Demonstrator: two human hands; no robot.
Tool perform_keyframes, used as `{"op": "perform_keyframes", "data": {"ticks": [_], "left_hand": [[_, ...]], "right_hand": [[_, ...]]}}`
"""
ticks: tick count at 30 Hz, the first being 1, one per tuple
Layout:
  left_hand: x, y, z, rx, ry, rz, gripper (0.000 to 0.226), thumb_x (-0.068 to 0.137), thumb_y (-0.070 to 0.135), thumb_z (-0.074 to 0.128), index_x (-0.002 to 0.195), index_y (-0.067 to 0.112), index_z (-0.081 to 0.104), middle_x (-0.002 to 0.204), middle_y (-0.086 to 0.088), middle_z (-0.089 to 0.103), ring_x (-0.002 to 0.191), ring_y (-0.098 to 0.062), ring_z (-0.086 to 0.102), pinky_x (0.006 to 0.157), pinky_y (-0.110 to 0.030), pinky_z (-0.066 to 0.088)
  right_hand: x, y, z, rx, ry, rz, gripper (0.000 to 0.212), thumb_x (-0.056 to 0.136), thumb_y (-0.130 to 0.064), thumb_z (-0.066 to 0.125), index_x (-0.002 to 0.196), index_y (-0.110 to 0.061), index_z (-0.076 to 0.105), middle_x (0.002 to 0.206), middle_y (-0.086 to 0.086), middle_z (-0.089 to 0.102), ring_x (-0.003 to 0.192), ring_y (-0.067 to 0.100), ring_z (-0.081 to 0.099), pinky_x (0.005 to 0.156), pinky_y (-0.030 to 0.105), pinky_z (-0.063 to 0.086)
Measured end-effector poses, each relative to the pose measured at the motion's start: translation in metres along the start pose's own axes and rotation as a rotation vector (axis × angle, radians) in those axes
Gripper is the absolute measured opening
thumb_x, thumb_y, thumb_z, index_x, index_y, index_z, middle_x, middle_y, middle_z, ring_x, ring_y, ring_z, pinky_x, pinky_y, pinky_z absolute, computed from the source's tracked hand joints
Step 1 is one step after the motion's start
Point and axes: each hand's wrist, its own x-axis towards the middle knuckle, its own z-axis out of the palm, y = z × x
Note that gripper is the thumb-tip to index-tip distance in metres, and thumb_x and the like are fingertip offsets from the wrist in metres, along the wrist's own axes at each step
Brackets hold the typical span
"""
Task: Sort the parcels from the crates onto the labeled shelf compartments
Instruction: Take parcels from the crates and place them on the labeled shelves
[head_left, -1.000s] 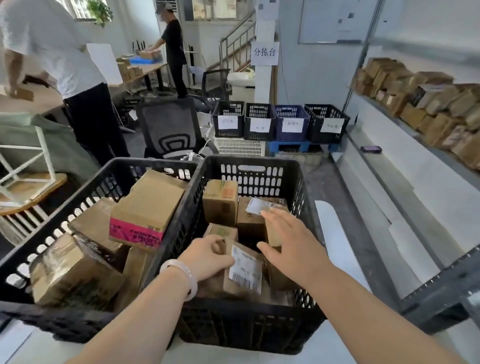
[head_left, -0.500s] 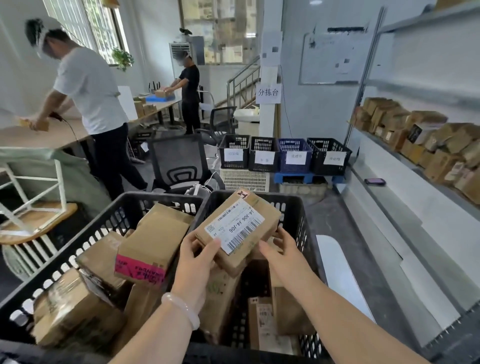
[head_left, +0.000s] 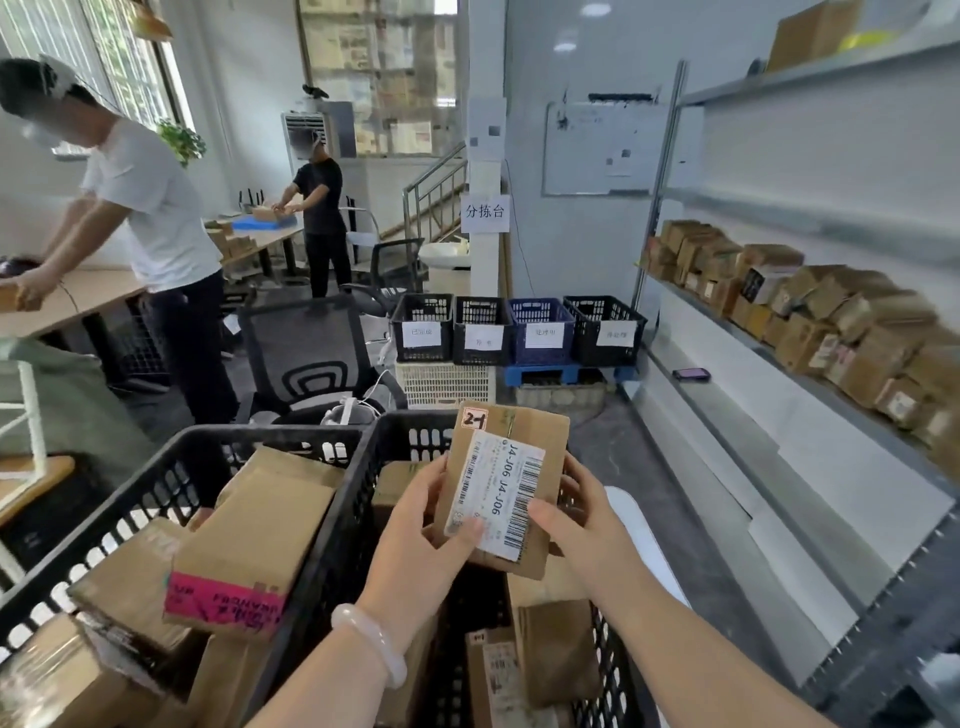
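Lifted higher above the crate (head_left: 415, 441) and turned upright since a moment ago, the parcel (head_left: 501, 488) is gripped at its lower sides by the left hand (head_left: 415, 545) and right hand (head_left: 576, 525), fingers curled round it, so its label can probably now be read for the shelf (head_left: 727, 410).

Parcel (head_left: 501, 488) held above right crate (head_left: 387, 441); left crate (head_left: 171, 467) beside; shelf (head_left: 779, 374) right.
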Motion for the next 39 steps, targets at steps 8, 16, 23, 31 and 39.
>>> {"op": "perform_keyframes", "data": {"ticks": [8,16,23,31,39], "left_hand": [[0.024,0.015,0.053,0.089,-0.253,0.183,0.074,0.093,0.033,0.063,0.126,0.082,0.020,0.133,0.045,0.031,0.121,0.021,0.037,0.084,-0.003,0.046],[0.007,0.063,0.162,-0.125,-0.413,0.371,0.087,0.083,0.022,0.078,0.125,0.079,0.028,0.122,0.050,0.038,0.119,0.018,0.042,0.085,-0.002,0.044],[-0.050,0.118,0.267,-0.234,-0.519,0.460,0.083,0.083,0.023,0.078,0.130,0.074,0.032,0.125,0.045,0.044,0.119,0.012,0.049,0.087,-0.009,0.049],[-0.147,0.171,0.399,-0.322,-0.664,0.480,0.080,0.083,0.029,0.077,0.134,0.070,0.030,0.127,0.047,0.039,0.121,0.017,0.041,0.089,-0.003,0.044],[-0.197,0.184,0.485,-0.293,-0.774,0.439,0.077,0.085,0.036,0.074,0.137,0.068,0.027,0.128,0.046,0.038,0.122,0.018,0.038,0.084,-0.006,0.040]], "right_hand": [[-0.017,-0.013,-0.050,-0.114,0.226,-0.076,0.055,0.084,-0.042,0.067,0.129,-0.056,0.039,0.124,-0.029,0.057,0.111,0.001,0.059,0.081,0.019,0.055],[-0.082,-0.030,-0.144,-0.277,0.502,-0.069,0.058,0.090,-0.042,0.062,0.138,-0.054,0.034,0.130,-0.029,0.054,0.118,-0.003,0.053,0.097,0.036,0.052],[-0.185,-0.048,-0.234,-0.719,0.755,-0.040,0.082,0.073,-0.070,0.054,0.141,-0.061,0.009,0.147,-0.022,0.038,0.132,0.001,0.040,0.105,0.043,0.044],[-0.309,-0.047,-0.348,-1.069,0.896,0.001,0.084,0.083,-0.054,0.064,0.140,-0.062,0.004,0.123,-0.063,0.006,0.113,-0.038,0.009,0.086,-0.002,0.015],[-0.376,-0.032,-0.422,-1.134,0.868,0.189,0.077,0.088,-0.060,0.052,0.144,-0.056,-0.001,0.157,-0.025,0.008,0.144,0.001,0.012,0.113,0.027,0.016]]}}
